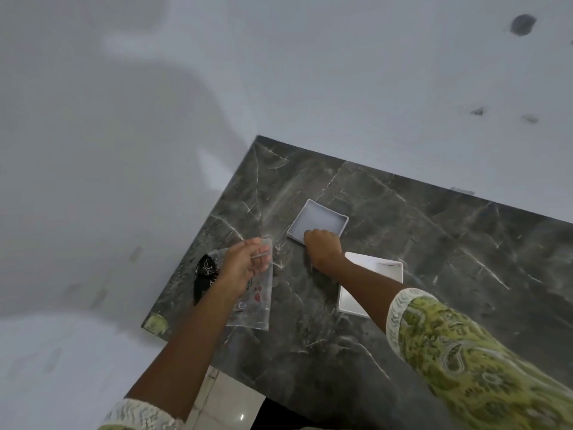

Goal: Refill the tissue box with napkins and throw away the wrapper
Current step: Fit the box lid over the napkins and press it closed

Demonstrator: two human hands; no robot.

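Note:
A square white tissue box (321,217) stands open on the dark marble table (403,243), its inside showing flat white napkins. My right hand (322,248) rests at the box's near edge with fingers curled down on the napkins. My left hand (243,262) holds up a clear plastic wrapper (255,301) with red and black print, hanging over the table's left part. A white square lid (376,270) lies flat just right of my right forearm.
The table's left edge and near-left corner (156,324) sit close to my left hand. White walls stand behind and to the left. Light floor tiles (226,401) show below the table edge.

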